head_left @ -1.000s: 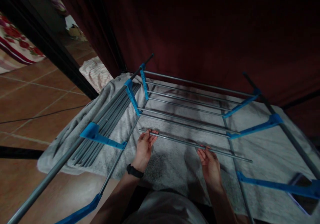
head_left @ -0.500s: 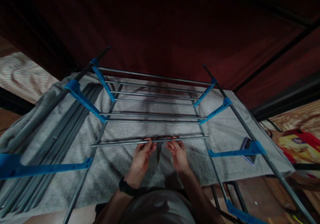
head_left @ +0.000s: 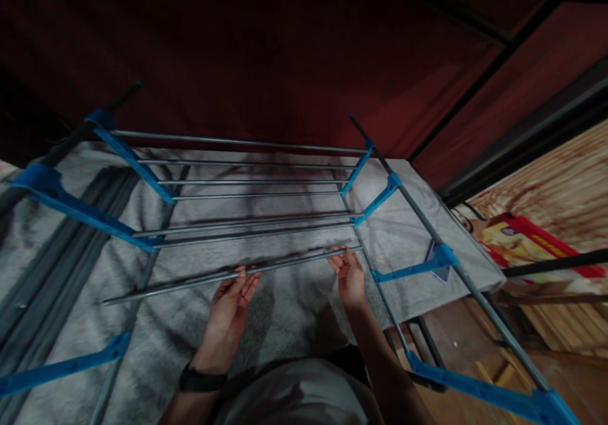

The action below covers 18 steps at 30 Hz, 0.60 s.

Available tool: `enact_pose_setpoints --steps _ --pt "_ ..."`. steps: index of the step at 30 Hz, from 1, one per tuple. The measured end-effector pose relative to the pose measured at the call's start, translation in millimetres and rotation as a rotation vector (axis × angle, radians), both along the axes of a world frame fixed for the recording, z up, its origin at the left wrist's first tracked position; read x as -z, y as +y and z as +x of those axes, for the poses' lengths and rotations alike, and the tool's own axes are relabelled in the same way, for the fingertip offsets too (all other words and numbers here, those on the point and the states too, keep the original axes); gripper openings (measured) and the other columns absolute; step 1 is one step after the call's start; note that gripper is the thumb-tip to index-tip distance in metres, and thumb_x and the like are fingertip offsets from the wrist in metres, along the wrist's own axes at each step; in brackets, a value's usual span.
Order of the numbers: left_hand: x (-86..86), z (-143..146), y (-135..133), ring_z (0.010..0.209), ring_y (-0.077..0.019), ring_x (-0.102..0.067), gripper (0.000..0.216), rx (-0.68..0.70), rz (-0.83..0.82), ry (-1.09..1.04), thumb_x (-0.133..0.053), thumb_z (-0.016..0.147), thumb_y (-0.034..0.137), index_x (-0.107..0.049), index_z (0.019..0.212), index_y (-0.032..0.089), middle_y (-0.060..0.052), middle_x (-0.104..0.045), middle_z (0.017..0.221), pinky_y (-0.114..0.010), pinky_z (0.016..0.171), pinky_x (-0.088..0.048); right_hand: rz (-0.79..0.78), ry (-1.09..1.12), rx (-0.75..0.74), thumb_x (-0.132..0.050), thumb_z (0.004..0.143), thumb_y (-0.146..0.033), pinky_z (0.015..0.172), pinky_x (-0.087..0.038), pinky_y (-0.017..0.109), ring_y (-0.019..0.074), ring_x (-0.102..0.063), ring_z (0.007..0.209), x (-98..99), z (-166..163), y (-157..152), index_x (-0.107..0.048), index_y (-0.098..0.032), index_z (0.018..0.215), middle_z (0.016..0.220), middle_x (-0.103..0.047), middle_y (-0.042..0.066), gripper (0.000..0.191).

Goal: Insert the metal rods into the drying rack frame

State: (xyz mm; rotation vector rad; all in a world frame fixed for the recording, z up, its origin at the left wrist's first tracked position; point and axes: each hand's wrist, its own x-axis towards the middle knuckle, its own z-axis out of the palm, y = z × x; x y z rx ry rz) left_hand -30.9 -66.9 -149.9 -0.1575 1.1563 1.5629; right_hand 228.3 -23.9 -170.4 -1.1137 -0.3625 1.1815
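A thin grey metal rod spans both my hands, its left end lower in the view than its right. My left hand pinches it left of its middle; a dark band circles that wrist. My right hand has its fingertips on the rod near its right end, beside the rack's right inner tube. Around the rod stands a partly built rack of grey tubes and blue plastic brackets. Several crossbars join the left bracket to the right bracket. The lower left bracket and lower right bracket have no rod between them.
Grey tubes lie bundled at the left on a grey cloth. A phone rests partly behind the right bracket. A red and yellow package is at the right, past the cloth's edge. Dark red fabric hangs behind the rack.
My hands have moved apart along the rod, the right towards its right end. The rod has become more slanted, its left end lower. The view has turned to the right.
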Motion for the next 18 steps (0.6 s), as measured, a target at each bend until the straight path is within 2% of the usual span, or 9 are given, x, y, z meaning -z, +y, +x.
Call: enact_pose_setpoints --steps 5,11,18 --pt "-3.0 -1.5 -0.3 0.068 -0.0182 -0.078 0.031 -0.041 -0.018 -0.019 -0.08 0.074 -0.003 -0.062 0.06 0.018 0.002 -0.079 0.076 -0.028 0.068 -0.066 0.027 0.011 0.058 -0.079 0.086 -0.046 0.075 -0.062 0.032 0.0161 -0.075 0.075 1.2 14.8 2.1 -0.069 -0.024 0.094 0.091 -0.081 0.001 0.025" --pt "-0.5 1.6 -1.4 0.07 -0.019 -0.079 0.031 -0.024 -0.01 -0.006 -0.081 0.074 -0.002 -0.061 0.06 0.018 0.001 -0.08 0.079 -0.029 0.07 -0.067 0.021 0.026 0.079 -0.075 0.088 -0.052 0.077 -0.062 0.034 0.0178 -0.076 0.077 4.2 16.2 2.1 -0.067 -0.025 0.093 0.088 -0.08 0.001 0.028" --pt "-5.0 7.3 0.0 0.071 -0.0179 -0.079 0.029 0.004 0.008 -0.005 -0.08 0.075 -0.001 -0.063 0.06 0.017 0.0 -0.081 0.082 -0.029 0.072 -0.067 0.018 0.058 0.089 -0.073 0.09 -0.047 0.075 -0.063 0.031 0.0165 -0.076 0.075 6.4 22.8 3.8 -0.068 -0.023 0.095 0.088 -0.081 0.001 0.025"
